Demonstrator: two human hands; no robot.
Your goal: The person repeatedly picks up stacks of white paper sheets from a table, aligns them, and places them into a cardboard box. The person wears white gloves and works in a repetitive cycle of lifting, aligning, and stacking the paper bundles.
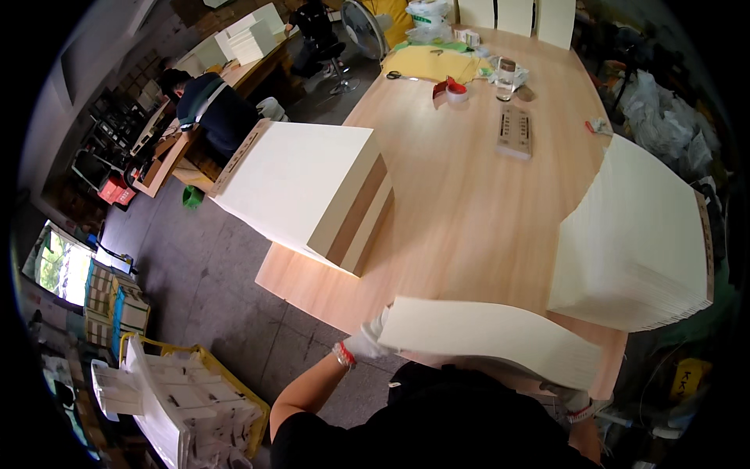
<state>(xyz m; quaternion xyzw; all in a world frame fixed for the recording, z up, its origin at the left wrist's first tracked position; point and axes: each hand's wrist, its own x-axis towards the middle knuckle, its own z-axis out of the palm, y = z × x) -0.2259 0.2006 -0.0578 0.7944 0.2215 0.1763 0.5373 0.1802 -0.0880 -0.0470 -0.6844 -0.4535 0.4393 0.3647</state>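
As gloved hands (367, 340) (575, 399) hold cream sheeting (484, 328) — yellow crate (258, 428), white stacks (191, 391) inside

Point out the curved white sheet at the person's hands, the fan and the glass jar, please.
Curved white sheet (484, 331): head view, middle of its broad face.
Fan (363, 30): head view, round cage.
Glass jar (505, 80): head view, its side.

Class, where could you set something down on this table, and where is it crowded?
Widest: the middle of the table, between the left stack and right stack, beyond the sheet and short of the block. A narrow strip borders the left stack's near side. The far end is crowded with tape, jar and scissors.
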